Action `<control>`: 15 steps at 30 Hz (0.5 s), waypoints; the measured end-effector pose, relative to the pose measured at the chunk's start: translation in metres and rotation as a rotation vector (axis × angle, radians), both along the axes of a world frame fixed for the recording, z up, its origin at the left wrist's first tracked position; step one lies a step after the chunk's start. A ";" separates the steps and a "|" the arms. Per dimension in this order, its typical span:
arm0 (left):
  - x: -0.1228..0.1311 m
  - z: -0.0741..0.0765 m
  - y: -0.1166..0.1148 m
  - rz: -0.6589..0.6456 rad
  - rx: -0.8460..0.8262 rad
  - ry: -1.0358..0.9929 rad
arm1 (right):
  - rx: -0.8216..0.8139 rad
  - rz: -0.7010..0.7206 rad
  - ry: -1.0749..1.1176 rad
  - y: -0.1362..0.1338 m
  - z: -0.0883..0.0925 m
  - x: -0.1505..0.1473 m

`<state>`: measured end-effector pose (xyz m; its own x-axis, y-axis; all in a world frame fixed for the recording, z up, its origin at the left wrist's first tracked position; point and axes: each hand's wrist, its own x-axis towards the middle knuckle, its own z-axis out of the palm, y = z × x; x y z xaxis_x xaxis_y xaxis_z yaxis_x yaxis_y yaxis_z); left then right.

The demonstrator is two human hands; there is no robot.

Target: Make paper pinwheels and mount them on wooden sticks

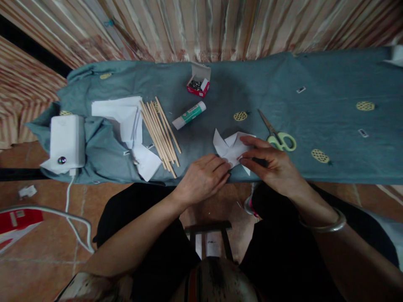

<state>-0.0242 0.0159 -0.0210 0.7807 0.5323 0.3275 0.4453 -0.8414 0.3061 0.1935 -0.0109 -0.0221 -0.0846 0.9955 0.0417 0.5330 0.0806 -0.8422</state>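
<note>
A white paper pinwheel (228, 149) with folded, pointed blades lies at the near edge of the cloth-covered table. My left hand (204, 174) is closed at its lower left side, the fingers pressed together on the paper. From the right, my right hand (272, 163) pinches the paper between thumb and fingers, partly covering it. Just beyond my right hand rest scissors (280, 138) with pale green handles. A glue stick (189, 115) lies farther back on the left, below an open small red box (199, 82) of metal pieces.
Several wooden sticks (160, 134) lie left of my hands, beside white paper pieces (129, 121). A white device (67, 140) with a cable (68, 195) stands at the table's left end. A pleated curtain (201, 29) hangs behind the table.
</note>
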 end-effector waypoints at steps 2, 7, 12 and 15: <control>0.002 -0.001 -0.001 -0.005 -0.016 -0.014 | 0.018 -0.026 -0.040 0.001 -0.001 -0.003; 0.002 -0.003 -0.002 -0.050 -0.025 0.007 | 0.107 -0.067 -0.149 0.004 -0.004 -0.010; 0.001 -0.004 -0.001 -0.029 -0.069 0.005 | 0.192 -0.086 -0.249 0.004 -0.006 -0.016; 0.002 -0.004 -0.001 -0.026 -0.083 -0.007 | 0.223 -0.095 -0.272 0.004 -0.007 -0.019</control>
